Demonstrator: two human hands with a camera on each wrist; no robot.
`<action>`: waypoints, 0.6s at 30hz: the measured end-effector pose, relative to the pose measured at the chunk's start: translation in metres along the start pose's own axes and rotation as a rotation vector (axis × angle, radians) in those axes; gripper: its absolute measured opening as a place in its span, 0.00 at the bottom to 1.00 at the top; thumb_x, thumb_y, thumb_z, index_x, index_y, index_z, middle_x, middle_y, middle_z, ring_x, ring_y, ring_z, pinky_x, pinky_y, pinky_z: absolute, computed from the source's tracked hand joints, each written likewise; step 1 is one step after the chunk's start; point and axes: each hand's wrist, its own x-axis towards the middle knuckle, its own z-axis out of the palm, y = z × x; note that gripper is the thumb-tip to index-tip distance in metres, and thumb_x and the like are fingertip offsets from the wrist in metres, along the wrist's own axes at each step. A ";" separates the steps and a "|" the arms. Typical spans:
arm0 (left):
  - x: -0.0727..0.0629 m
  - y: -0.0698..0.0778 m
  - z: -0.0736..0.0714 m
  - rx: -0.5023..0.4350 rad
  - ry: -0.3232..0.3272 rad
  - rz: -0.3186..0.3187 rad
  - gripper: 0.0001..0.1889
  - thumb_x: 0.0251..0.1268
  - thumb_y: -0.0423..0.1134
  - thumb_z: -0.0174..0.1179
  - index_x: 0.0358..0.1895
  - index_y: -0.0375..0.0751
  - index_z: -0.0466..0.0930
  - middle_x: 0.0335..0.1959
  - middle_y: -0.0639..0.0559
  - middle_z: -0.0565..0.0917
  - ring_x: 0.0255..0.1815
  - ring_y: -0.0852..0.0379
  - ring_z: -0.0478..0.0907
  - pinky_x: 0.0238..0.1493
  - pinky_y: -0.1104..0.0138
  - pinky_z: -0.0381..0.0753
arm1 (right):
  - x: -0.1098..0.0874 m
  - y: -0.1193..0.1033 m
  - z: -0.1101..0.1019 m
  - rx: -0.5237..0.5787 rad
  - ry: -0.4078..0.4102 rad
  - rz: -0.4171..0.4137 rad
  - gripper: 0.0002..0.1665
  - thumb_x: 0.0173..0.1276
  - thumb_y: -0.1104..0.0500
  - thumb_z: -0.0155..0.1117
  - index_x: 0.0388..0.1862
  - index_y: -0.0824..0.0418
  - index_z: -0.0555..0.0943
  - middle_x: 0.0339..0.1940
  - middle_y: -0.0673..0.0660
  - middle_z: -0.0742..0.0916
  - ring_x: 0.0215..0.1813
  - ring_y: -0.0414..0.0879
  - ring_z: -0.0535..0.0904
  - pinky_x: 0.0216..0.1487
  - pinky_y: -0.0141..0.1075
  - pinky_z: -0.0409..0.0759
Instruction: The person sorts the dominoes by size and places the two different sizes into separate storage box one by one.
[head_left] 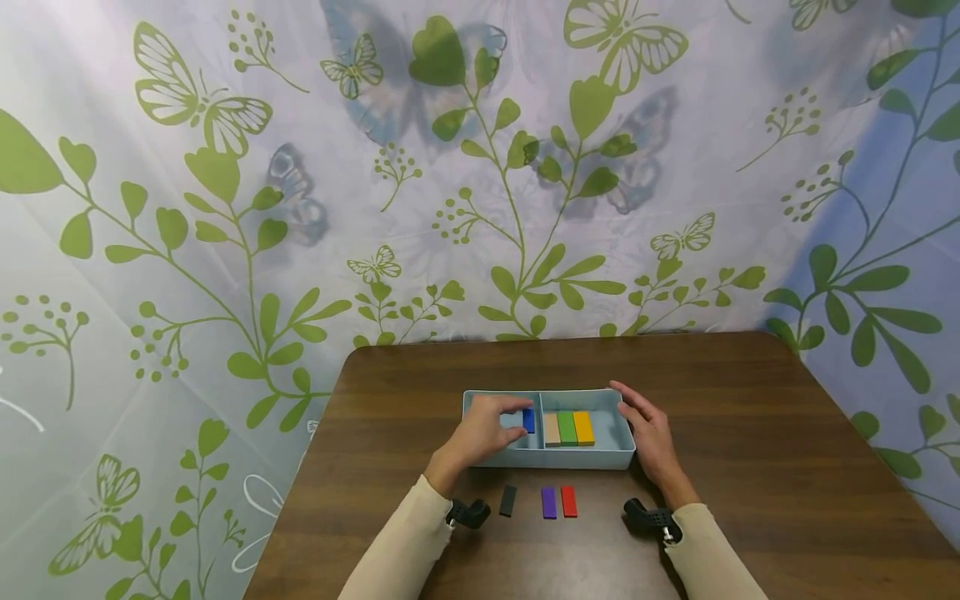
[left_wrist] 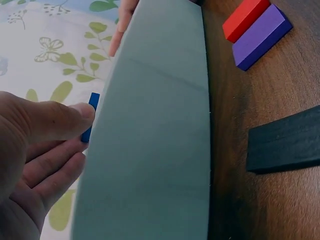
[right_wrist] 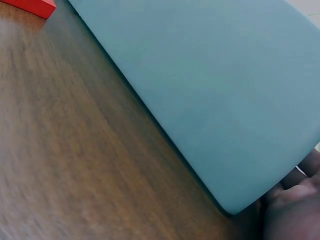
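Note:
My left hand (head_left: pixel 478 430) pinches a small blue block (head_left: pixel 528 421) between thumb and fingers, over the left compartment of a light blue divided box (head_left: pixel 570 459). In the left wrist view the blue block (left_wrist: pixel 93 101) stands out just past the box's rim, thumb on one side and fingertips on the other. At the box's right end, my right hand (head_left: pixel 652 440) grips the wall near the back corner. Beige (head_left: pixel 552 429), green (head_left: pixel 567 428) and yellow (head_left: pixel 584 428) blocks lie side by side in the right compartment, against the divider.
On the brown wooden table (head_left: pixel 750 417), in front of the box, lie a black block (head_left: pixel 507 501), a purple block (head_left: pixel 549 503) and a red block (head_left: pixel 569 502). Behind the table hangs a curtain (head_left: pixel 480 208) printed with leaves and butterflies.

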 end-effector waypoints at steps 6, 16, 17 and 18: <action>0.008 -0.005 0.008 -0.009 -0.023 -0.054 0.23 0.70 0.31 0.75 0.66 0.37 0.87 0.64 0.45 0.90 0.63 0.42 0.89 0.65 0.51 0.88 | 0.001 0.000 0.000 0.003 0.005 -0.009 0.29 0.92 0.51 0.50 0.84 0.57 0.73 0.87 0.60 0.72 0.88 0.56 0.62 0.89 0.64 0.53; 0.019 -0.009 0.022 -0.055 -0.029 -0.148 0.23 0.67 0.28 0.76 0.65 0.35 0.87 0.63 0.42 0.90 0.63 0.45 0.90 0.64 0.53 0.88 | 0.000 0.004 0.001 -0.009 0.006 -0.032 0.28 0.92 0.50 0.50 0.84 0.57 0.74 0.87 0.60 0.73 0.86 0.54 0.64 0.70 0.15 0.64; 0.020 -0.010 0.023 -0.061 -0.030 -0.157 0.23 0.67 0.28 0.75 0.65 0.35 0.87 0.63 0.42 0.90 0.64 0.45 0.89 0.65 0.53 0.88 | 0.000 0.004 0.001 -0.007 0.005 -0.037 0.28 0.92 0.51 0.50 0.84 0.57 0.74 0.86 0.60 0.73 0.86 0.54 0.64 0.68 0.13 0.64; 0.021 -0.010 0.024 -0.061 -0.029 -0.165 0.23 0.67 0.28 0.75 0.65 0.34 0.87 0.63 0.42 0.90 0.64 0.45 0.89 0.65 0.54 0.88 | 0.000 0.004 0.001 -0.006 0.005 -0.041 0.28 0.92 0.51 0.50 0.84 0.57 0.74 0.86 0.60 0.73 0.86 0.54 0.64 0.67 0.12 0.64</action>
